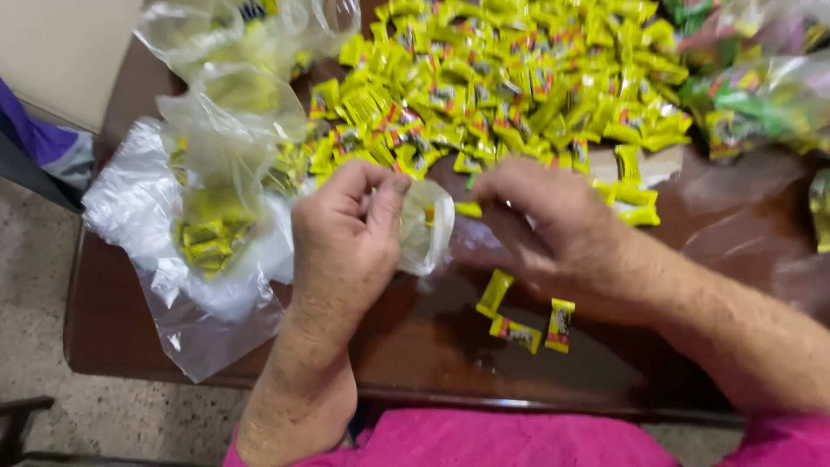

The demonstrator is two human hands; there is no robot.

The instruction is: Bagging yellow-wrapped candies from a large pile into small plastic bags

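My left hand [346,238] pinches the rim of a small clear plastic bag [425,227] held over the dark wooden table [415,346]. My right hand [540,225] grips the same bag from the other side, fingers curled at its mouth. A big pile of yellow wrapped candies [501,86] lies just beyond both hands. Three loose yellow candies [526,324] rest on the table under my right wrist.
Clear bags filled with yellow candies [212,220] lie heaped at the left on flat plastic bags [130,199]. Bags of green and mixed candies [761,95] sit at the far right. The table's front edge [519,405] runs just above my pink shirt.
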